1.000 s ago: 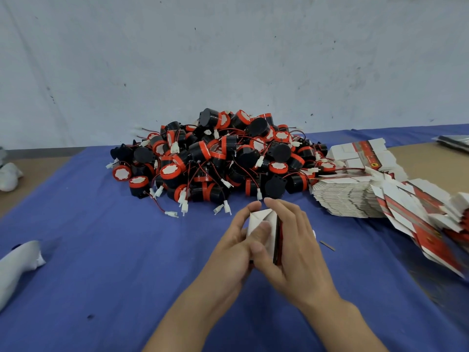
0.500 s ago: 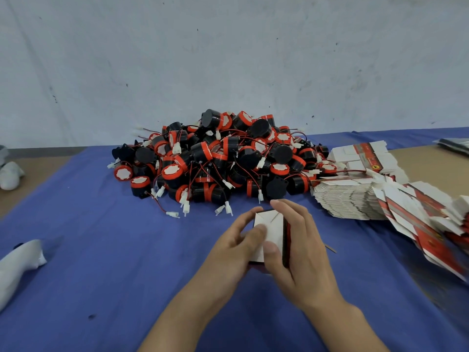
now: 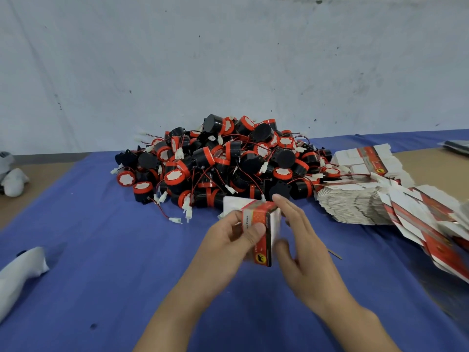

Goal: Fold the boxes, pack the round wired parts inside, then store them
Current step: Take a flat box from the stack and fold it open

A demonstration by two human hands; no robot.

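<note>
Left hand (image 3: 228, 247) grips the half-folded red box (image 3: 261, 232) just above the blue bench (image 3: 101, 262). Right hand (image 3: 304, 250) sits flat-fingered against its side. The pile of round wired parts (image 3: 223, 161) is right behind, with flat boxes (image 3: 355, 207) stacked off to the right.

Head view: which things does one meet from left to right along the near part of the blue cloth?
White fabric item → left hand → half-folded box → right hand → spread flat boxes.
</note>
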